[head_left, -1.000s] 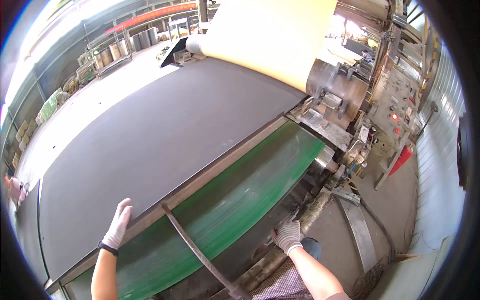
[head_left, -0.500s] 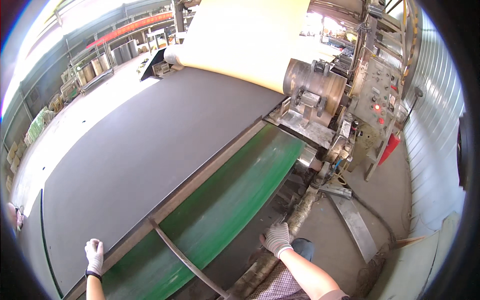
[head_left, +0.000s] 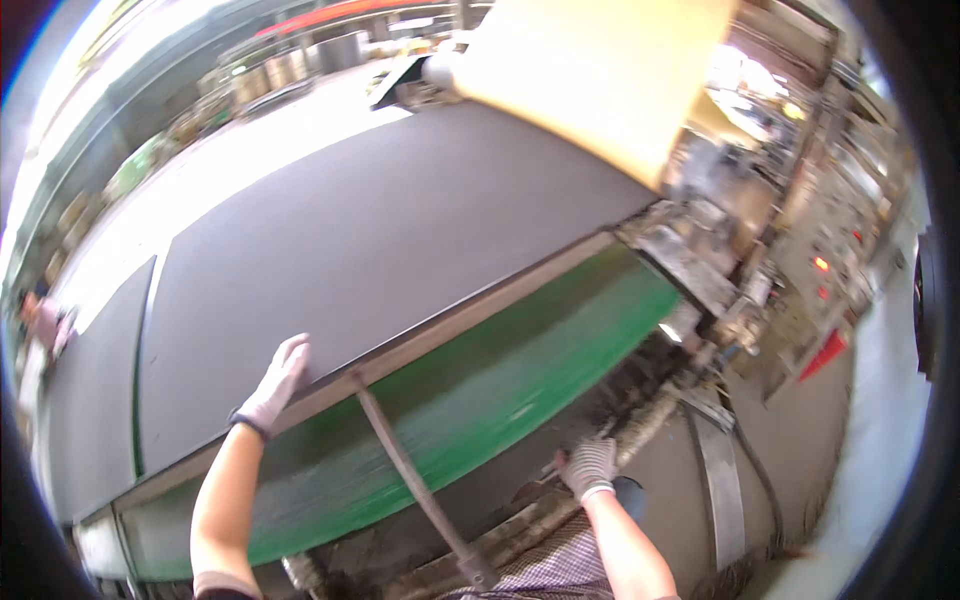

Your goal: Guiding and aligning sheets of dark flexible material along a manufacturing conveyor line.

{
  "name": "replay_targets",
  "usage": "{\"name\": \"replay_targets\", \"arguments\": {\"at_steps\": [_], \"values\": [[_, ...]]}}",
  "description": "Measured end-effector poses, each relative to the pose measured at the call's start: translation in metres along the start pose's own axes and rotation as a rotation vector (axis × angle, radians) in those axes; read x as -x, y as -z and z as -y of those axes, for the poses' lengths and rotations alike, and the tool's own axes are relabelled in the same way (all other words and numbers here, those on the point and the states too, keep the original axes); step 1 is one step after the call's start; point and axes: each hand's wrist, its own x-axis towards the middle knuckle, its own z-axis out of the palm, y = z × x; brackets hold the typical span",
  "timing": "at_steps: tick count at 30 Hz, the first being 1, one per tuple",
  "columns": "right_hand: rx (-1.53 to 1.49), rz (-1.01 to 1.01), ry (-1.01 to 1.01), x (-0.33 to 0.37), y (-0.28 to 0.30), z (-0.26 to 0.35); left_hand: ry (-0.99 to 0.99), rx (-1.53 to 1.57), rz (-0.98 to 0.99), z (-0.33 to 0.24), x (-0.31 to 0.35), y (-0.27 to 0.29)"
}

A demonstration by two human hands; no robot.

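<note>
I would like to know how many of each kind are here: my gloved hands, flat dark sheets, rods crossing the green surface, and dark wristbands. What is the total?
Gloved hands: 2 (left hand, right hand)
Flat dark sheets: 2 (large sheet, narrower sheet)
Rod: 1
Dark wristband: 1
Total: 6
</note>
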Motion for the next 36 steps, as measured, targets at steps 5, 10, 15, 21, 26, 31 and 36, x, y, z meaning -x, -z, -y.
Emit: {"name": "replay_targets", "arguments": {"at_steps": [5,10,15,21,26,31,36], "values": [[0.087,-0.121,-0.06,-0.006,-0.03,-0.01,-0.198,-0.548,-0.274,0.043,0.008,0.018],[0.005,-0.091,0.01,-0.011,-0.035,-0.01,-0.051,-0.692,-0.549,0.091,0.046,0.073],[0.003,-0.001,-0.021,-0.004,-0.012,0.004,0.347,-0.912,-0.739,0.152,0.1,0.182],[0.119,-0.054,-0.006,-0.011,-0.023,0.002,0.659,-0.782,-0.463,0.19,0.12,0.241],[0.137,-0.076,-0.015,-0.01,-0.027,-0.005,0.207,-0.77,-0.342,0.122,0.073,0.142],[0.104,-0.004,-0.032,-0.01,-0.018,0.004,0.154,-0.923,-0.21,0.051,0.045,0.078],[0.079,-0.01,-0.03,-0.01,-0.023,-0.002,0.028,-0.63,-0.098,0.034,0.03,0.05]]}}
